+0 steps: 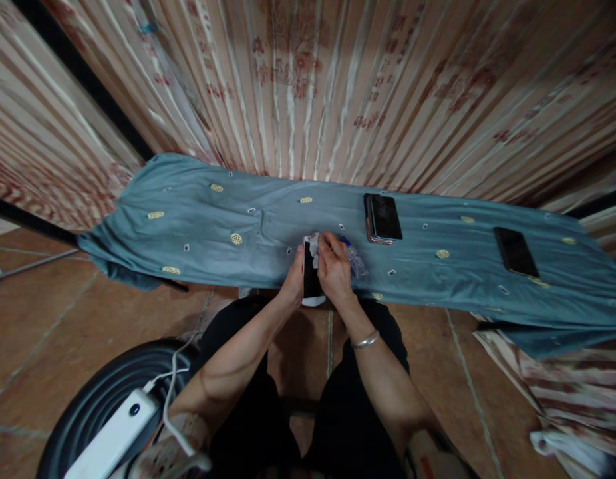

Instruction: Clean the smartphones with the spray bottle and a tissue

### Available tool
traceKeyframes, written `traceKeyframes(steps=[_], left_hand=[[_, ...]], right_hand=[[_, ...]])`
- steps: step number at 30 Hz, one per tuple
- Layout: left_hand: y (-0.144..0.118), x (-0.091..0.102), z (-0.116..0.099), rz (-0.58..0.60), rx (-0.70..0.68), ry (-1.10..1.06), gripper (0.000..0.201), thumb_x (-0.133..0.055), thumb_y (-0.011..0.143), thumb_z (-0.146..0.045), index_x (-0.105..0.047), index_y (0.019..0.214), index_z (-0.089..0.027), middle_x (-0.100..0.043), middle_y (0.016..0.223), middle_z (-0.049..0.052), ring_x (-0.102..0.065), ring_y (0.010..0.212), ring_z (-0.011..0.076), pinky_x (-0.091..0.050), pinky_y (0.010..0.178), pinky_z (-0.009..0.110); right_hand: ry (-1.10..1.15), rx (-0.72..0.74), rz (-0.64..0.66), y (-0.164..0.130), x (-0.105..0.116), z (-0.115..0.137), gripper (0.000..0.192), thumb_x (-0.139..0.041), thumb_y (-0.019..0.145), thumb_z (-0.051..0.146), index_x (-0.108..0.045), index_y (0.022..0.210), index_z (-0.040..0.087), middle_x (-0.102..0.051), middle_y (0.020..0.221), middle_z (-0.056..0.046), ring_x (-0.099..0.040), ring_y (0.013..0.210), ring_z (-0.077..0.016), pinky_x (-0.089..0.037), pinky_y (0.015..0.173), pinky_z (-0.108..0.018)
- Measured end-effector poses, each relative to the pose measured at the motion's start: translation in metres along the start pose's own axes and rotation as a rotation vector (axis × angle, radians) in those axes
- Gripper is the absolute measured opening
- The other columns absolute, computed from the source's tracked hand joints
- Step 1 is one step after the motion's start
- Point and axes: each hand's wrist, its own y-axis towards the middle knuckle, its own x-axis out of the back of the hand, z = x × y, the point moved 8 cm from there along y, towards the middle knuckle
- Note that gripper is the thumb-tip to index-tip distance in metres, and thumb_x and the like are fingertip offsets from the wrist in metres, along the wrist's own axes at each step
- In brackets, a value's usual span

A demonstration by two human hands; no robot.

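Observation:
Near the front edge of the cloth, my left hand is closed along the left side of a white-edged phone with a black screen. Its fingers underneath are mostly hidden. Over the phone's upper right, my right hand pinches a crumpled white tissue that lies against the screen. Just right of that hand, a clear plastic bottle with a blue top lies on the cloth, partly covered by my fingers.
A stack of phones sits to the right, and a single dark phone lies farther right. Blue-green patterned cloth covers the narrow table. Behind it hangs a pleated curtain. At lower left, a white power bank with a cable rests over a black ribbed round object.

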Motion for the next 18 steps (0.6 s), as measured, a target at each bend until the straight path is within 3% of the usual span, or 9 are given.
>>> traceKeyframes(steps=[9, 18], left_hand=[[0.000, -0.007, -0.004, 0.101, 0.043, -0.070, 0.051, -0.038, 0.099, -0.047, -0.067, 0.122, -0.012, -0.076, 0.108, 0.010, -0.066, 0.114, 0.0218, -0.043, 0.108, 0.035], [0.000, -0.006, -0.007, 0.092, 0.065, -0.112, 0.051, -0.036, 0.099, -0.047, -0.069, 0.118, -0.012, -0.077, 0.100, 0.010, -0.070, 0.105, 0.0218, -0.048, 0.102, 0.033]], right_hand=[[-0.006, -0.031, -0.042, 0.001, 0.003, -0.014, 0.042, -0.035, 0.097, 0.018, -0.062, 0.130, 0.015, -0.062, 0.131, -0.016, -0.057, 0.120, -0.0264, -0.043, 0.107, -0.047], [0.080, -0.080, -0.040, -0.001, -0.001, -0.014, 0.039, -0.037, 0.097, 0.021, -0.062, 0.126, 0.015, -0.068, 0.123, -0.015, -0.061, 0.115, -0.0259, -0.047, 0.103, -0.045]])
